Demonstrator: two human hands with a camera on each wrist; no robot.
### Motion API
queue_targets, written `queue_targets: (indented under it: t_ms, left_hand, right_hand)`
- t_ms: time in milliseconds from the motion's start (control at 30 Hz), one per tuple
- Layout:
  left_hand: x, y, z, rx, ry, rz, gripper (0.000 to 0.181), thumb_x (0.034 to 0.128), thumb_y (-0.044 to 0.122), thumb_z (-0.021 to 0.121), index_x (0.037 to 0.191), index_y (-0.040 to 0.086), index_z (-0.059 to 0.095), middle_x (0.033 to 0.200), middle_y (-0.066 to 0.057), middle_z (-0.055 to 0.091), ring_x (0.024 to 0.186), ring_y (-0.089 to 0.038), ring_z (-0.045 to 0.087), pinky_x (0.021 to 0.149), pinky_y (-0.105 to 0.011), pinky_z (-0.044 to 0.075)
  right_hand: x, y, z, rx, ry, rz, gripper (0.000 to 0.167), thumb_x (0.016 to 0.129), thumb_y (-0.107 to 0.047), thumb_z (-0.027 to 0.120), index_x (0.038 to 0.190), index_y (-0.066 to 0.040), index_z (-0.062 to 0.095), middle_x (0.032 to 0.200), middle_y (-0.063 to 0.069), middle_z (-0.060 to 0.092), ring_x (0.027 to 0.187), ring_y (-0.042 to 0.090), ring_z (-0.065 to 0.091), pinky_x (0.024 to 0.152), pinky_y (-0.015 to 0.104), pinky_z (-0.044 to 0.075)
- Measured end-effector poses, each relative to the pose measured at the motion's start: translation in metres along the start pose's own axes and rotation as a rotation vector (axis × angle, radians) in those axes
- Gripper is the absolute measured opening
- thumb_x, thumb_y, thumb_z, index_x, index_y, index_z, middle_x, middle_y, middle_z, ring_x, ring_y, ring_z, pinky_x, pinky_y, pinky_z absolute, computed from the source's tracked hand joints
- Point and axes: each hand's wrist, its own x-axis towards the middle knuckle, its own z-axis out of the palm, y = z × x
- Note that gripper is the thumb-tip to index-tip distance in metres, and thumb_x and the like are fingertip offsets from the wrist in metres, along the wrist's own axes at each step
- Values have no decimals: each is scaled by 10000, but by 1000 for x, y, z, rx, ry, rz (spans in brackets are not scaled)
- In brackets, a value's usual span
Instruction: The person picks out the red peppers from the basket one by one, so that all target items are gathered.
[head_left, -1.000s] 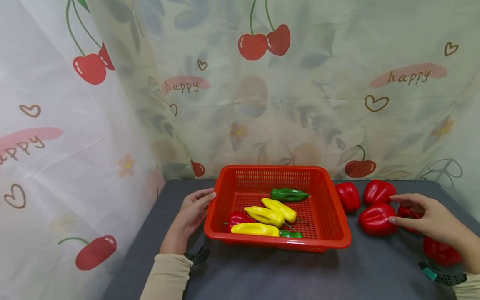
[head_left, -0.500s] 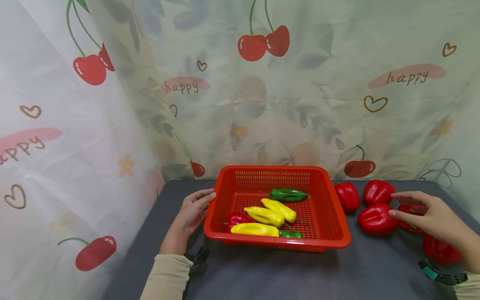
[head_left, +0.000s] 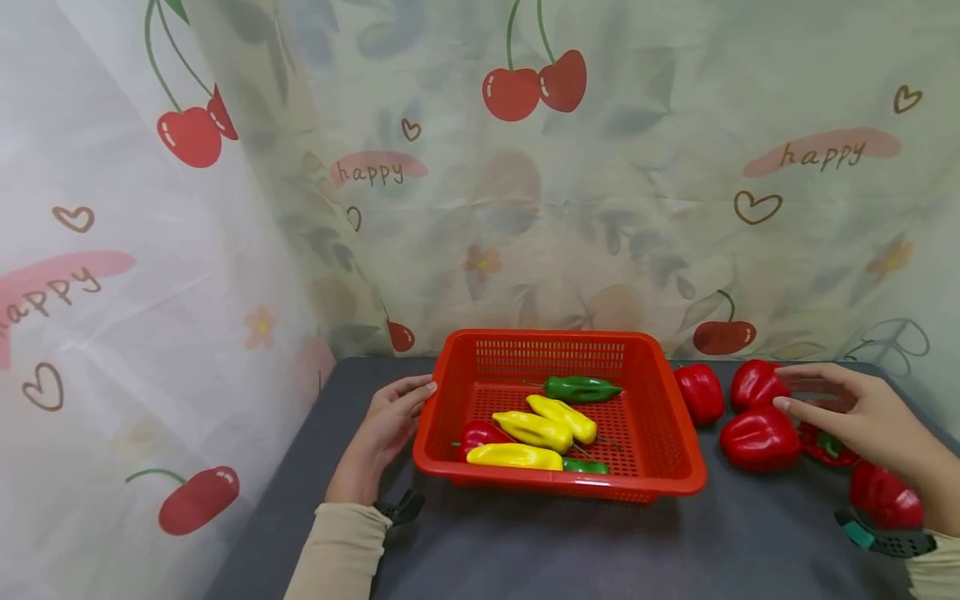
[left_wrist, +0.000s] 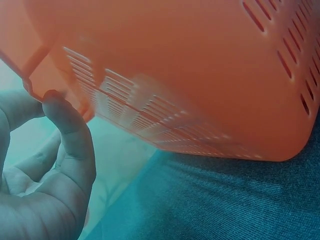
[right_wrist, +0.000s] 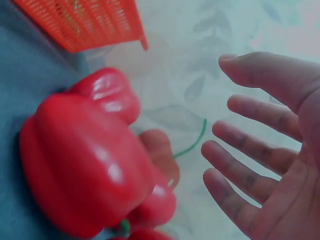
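My left hand (head_left: pixel 382 429) pinches the left rim of a red plastic basket (head_left: pixel 555 482). In the left wrist view the thumb (left_wrist: pixel 67 125) presses the rim of the slotted basket wall (left_wrist: pixel 200 70). Over the red bell peppers at the right hovers my right hand (head_left: pixel 862 412), fingers spread and nothing held. The nearest bell pepper (head_left: pixel 761 439) lies below its thumb; in the right wrist view a gap separates the fingers (right_wrist: pixel 235 155) from a bell pepper (right_wrist: pixel 90 165). Another bell pepper (head_left: pixel 827 446) is partly hidden under the hand.
Inside the basket lie yellow peppers (head_left: pixel 532 431), a green pepper (head_left: pixel 583 388), a partly hidden green one (head_left: pixel 585 467) and a red one (head_left: pixel 482 435). More red bell peppers (head_left: pixel 700 393) stand beside the basket's right wall. A printed curtain (head_left: pixel 562 208) hangs behind the grey table (head_left: pixel 540 550).
My right hand has lifted a little off the bell peppers, uncovering more of the one beneath it. The left hand stays on the rim. The head view has shifted slightly.
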Motion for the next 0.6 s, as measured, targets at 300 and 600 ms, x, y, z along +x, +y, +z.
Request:
queue_targets:
  t_ms: [300,600]
  left_hand:
    - [2,3,1,-18,-7,9,418,1019,219,737,1377,19,655,1154,-42,782,970,-177,762,892,-341,653]
    - [-2,1,1,-38,-5,-3,406,1025,196,726,1379,12,653,1133,-36,782,949,-172,760,884,-339,655]
  right_hand:
    - [22,-41,-2,14,-41,-71,484,996,-282,769,1422,-110,616,1264,-274,540,1009,-238,542,723,166,582]
    - [47,-90,9,61,-171,-204,462,992,-209,770,1432,-174,634,1329,-70,695,1085,-99,652,816,186,595]
